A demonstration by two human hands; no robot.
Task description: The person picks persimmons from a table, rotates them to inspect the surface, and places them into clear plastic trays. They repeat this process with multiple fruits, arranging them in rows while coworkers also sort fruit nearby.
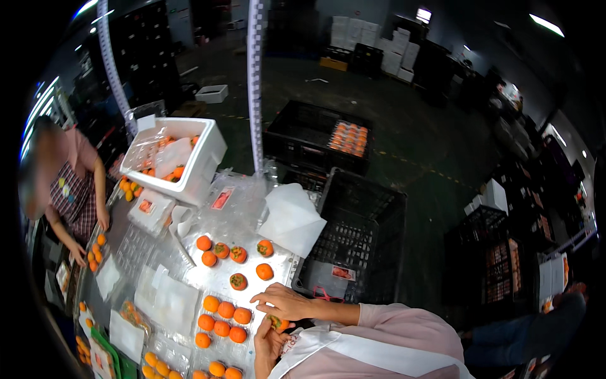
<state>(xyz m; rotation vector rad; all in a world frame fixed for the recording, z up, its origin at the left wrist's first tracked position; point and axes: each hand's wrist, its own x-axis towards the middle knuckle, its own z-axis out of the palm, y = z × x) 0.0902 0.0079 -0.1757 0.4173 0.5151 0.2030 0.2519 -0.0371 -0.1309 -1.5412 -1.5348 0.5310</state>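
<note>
An orange persimmon (278, 324) with a green leafy cap is held close to my body at the table's edge. My left hand (267, 344) is closed around it from below. Over its top bends my right hand (285, 302), fingers curled down against it; the fingertips are partly hidden. Beside my hands is a clear tray (213, 344) with persimmons in rows, caps not showing. Several loose persimmons, such as one with its green cap up (238, 282), lie farther off on the metal table (189, 276).
A white foam box (205, 169) of persimmons stands at the far left, near clear plastic trays (235, 192) and white sheets (293, 218). Black crates (391, 246) adjoin the table; one farther off holds a packed fruit tray (348, 138). Another person (79, 183) works across at left.
</note>
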